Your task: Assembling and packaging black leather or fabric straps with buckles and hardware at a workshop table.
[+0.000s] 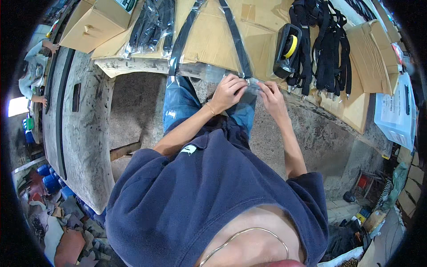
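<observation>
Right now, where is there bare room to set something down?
On the cardboard sheet, between the bagged strap and the black dispenser; also the grey tabletop at left, right of its black strip. Crowded: upper right, with loose black straps beside an open carton, and upper left, where bagged bundles lie beside another carton.

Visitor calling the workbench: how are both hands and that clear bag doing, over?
Left hand and right hand pinching clear bag at its near end. Black straps inside. Black holder with yellow roll off to the right, not blocking.
</observation>
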`<state>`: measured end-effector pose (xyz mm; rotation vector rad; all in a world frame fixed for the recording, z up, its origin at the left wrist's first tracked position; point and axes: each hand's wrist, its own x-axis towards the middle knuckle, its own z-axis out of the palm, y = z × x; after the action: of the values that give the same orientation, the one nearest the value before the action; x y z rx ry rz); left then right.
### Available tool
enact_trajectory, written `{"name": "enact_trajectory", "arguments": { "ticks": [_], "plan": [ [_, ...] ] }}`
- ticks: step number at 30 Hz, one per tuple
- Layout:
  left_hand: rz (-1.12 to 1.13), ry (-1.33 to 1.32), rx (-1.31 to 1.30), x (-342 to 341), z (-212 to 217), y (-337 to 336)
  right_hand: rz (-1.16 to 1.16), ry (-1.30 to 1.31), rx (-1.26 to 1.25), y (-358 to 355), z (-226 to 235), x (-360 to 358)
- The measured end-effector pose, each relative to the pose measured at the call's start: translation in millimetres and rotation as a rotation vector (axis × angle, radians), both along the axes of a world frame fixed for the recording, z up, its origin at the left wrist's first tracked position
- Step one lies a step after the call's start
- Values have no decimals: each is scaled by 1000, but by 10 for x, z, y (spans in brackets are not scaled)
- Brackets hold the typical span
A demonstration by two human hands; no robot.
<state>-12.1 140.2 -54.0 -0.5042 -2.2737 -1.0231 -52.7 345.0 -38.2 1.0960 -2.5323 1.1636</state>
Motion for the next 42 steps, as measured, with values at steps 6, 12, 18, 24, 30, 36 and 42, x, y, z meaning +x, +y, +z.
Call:
{"name": "enact_trajectory", "arguments": {
  "ticks": [6,12,18,24,30,36,42],
  "plan": [
    [-1,-57,85,69,-35,-31,18,53,-30,-39,-32,36],
    [-14,-142,94,118,-102,-61,63,-57,-180,-252,235,-152],
    [49,-516,626,88,-77,61,-46,-597,-322,-424,114,-332],
    [360,-451,659,63,227,72,-110,-638,-408,-668,2,-457],
    [216,-145,-28,-184,297,-240,-386,-521,-168,-794,114,-433],
    [181,-169,-246,-323,141,-300,-463,-326,0,-817,169,-402],
    [224,-267,-235,-309,193,-244,-428,-237,126,-778,256,-349]
  ]
}}
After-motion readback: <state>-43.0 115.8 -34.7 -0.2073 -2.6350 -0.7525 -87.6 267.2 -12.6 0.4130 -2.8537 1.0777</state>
